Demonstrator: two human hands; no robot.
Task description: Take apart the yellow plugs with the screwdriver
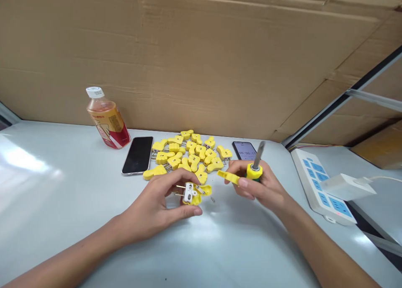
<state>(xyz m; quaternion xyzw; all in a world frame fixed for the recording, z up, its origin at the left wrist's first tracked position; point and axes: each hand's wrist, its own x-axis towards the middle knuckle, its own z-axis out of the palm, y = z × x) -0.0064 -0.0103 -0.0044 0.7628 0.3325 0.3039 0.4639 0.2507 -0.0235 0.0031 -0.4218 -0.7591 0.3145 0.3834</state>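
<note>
In the head view, holds an uncovered yellow plastic plug with a white insert and metal prongs (190, 193) in the left hand (163, 196), over the table (201, 254), just on the near side of a loose heap of yellow plastic plugs (191, 152). Holds a curved yellow plastic cover half (228, 177) in the right hand (264, 181), along with a screwdriver with a yellow-and-green handle and steel shaft (254, 167), tip up.

Seems to be midway through work on the plug, with the two halves apart; cannot tell whether taking apart or putting together. For joining, would call for lining up the cover half over the insert, then picking up what looks like a small metal screw (212, 199) between the hands; for dismantling, would call for laying the cover half down first.

Parts the left fingers only by the plug's width, bent over the far side, thumb along the near side. Pinches the cover half between right thumb and fingers, almost together, with the handle tucked behind; cannot make out exactly which fingers press on the handle.
</note>
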